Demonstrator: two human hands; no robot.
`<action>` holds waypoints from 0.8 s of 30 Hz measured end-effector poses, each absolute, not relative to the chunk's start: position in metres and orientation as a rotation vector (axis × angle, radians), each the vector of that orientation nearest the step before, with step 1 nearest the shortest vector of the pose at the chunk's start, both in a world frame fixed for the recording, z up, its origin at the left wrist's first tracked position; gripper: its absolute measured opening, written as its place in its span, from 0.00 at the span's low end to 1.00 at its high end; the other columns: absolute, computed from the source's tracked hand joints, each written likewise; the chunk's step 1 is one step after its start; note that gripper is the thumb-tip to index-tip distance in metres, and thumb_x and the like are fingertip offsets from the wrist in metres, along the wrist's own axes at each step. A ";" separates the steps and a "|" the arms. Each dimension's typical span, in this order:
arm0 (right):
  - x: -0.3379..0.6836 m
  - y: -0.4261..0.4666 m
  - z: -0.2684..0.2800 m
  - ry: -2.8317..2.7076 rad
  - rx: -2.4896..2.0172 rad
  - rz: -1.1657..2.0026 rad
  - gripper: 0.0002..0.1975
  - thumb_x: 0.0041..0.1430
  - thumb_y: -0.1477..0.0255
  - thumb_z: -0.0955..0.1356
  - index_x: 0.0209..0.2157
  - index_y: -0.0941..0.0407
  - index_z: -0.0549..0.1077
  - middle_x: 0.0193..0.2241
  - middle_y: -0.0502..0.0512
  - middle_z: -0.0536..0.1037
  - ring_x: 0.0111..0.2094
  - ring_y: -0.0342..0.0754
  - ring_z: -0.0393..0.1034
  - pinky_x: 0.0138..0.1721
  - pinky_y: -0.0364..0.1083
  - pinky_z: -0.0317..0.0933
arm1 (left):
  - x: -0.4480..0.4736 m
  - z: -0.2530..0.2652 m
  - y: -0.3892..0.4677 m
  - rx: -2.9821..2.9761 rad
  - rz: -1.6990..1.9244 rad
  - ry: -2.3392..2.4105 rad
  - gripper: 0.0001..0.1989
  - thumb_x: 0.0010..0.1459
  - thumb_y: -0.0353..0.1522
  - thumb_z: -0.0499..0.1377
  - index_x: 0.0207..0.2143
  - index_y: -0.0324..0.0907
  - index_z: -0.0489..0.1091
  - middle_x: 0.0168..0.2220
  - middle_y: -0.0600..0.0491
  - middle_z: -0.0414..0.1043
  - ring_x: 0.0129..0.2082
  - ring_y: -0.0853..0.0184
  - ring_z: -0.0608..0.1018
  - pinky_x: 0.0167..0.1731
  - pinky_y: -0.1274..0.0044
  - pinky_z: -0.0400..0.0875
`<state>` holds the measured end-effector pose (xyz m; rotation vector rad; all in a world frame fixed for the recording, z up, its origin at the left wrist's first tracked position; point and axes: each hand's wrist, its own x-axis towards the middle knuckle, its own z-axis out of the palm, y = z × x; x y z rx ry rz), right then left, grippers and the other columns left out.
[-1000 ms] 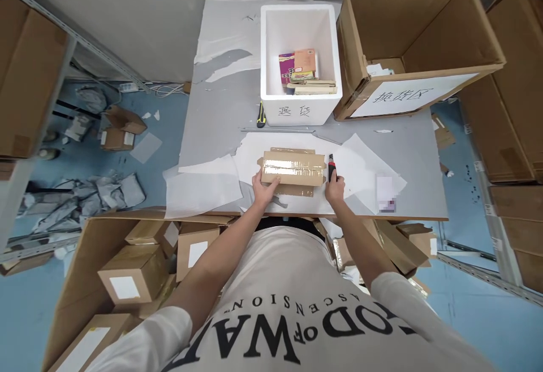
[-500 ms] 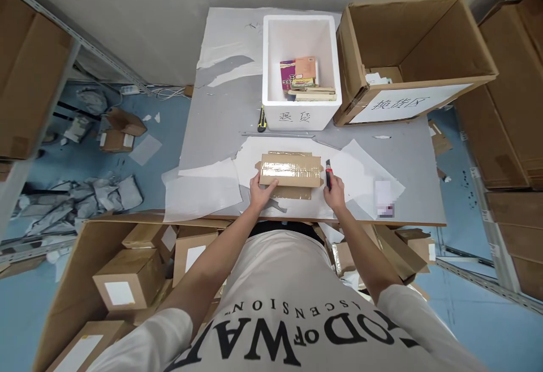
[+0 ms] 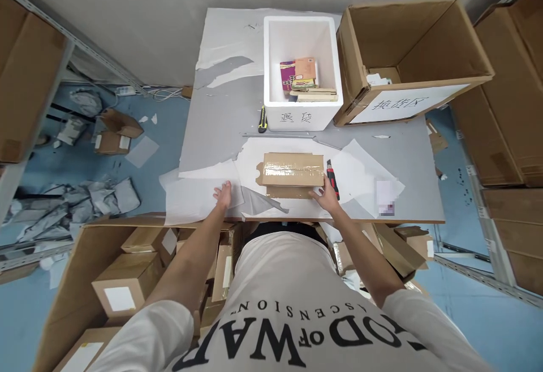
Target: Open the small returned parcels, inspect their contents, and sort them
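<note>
A small brown cardboard box [image 3: 292, 169] with shiny tape lies on white paper near the table's front edge, its flaps sticking out at the left end and the front. My right hand [image 3: 326, 194] grips its front right corner, thumb at the front flap and fingers by the right end. Just right of the box lies a red and black utility knife [image 3: 332, 181], apart from my grasp. My left hand [image 3: 223, 195] is left of the box, over white sheets [image 3: 195, 197], fingers apart and holding nothing visible.
A white foam box [image 3: 303, 113] with several books stands behind, beside a large open carton [image 3: 352, 55]. A yellow and black cutter [image 3: 263, 119] lies by the foam box. Cartons fill a big box [image 3: 63, 287] below the table's front left edge.
My left hand has let go of the cardboard box and moved left over the paper. My right hand has put down the utility knife and moved to the box's corner.
</note>
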<state>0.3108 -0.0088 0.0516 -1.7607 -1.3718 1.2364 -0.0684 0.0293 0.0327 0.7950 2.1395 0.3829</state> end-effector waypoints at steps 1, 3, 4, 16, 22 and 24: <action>0.310 -0.009 0.051 -1.333 -1.751 1.272 0.50 0.46 0.65 0.72 0.66 0.48 0.43 0.63 0.61 0.58 0.60 0.56 0.59 0.54 0.58 0.62 | -0.068 0.029 0.029 0.797 0.374 2.101 0.41 0.57 0.57 0.39 0.64 0.42 0.48 0.69 0.39 0.34 0.68 0.44 0.35 0.59 0.45 0.37; 0.308 -0.009 0.050 -1.287 -1.720 1.316 0.51 0.45 0.65 0.72 0.66 0.46 0.42 0.63 0.59 0.58 0.60 0.56 0.60 0.54 0.59 0.62 | -0.058 0.024 0.027 0.830 0.361 2.036 0.41 0.58 0.57 0.35 0.65 0.43 0.46 0.70 0.41 0.33 0.68 0.47 0.35 0.61 0.49 0.39; 0.308 -0.010 0.048 -1.290 -1.700 1.321 0.51 0.45 0.65 0.72 0.66 0.46 0.42 0.63 0.59 0.58 0.60 0.56 0.59 0.55 0.59 0.61 | -0.051 0.023 0.026 0.848 0.352 2.003 0.41 0.58 0.57 0.34 0.66 0.43 0.45 0.70 0.43 0.32 0.68 0.50 0.35 0.63 0.52 0.39; 0.406 -0.027 0.018 -1.427 -2.777 0.624 0.27 0.60 0.74 0.58 0.61 0.60 0.55 0.56 0.70 0.65 0.57 0.59 0.59 0.55 0.59 0.54 | -0.017 0.029 0.024 0.951 0.297 1.921 0.38 0.62 0.53 0.37 0.64 0.36 0.48 0.69 0.38 0.28 0.67 0.41 0.34 0.59 0.53 0.46; 0.407 -0.021 0.016 -1.662 -2.929 0.542 0.17 0.63 0.78 0.56 0.52 0.59 0.64 0.43 0.68 0.71 0.46 0.55 0.68 0.45 0.53 0.57 | -0.018 0.028 0.024 0.973 0.256 1.904 0.37 0.62 0.52 0.39 0.64 0.37 0.50 0.69 0.38 0.26 0.67 0.40 0.34 0.59 0.51 0.43; 0.409 -0.019 0.017 -1.703 -2.928 0.560 0.15 0.62 0.79 0.57 0.48 0.60 0.67 0.40 0.66 0.72 0.42 0.54 0.70 0.44 0.52 0.57 | -0.020 0.027 0.024 0.974 0.247 1.898 0.37 0.62 0.52 0.39 0.64 0.36 0.49 0.69 0.38 0.24 0.67 0.39 0.33 0.60 0.50 0.42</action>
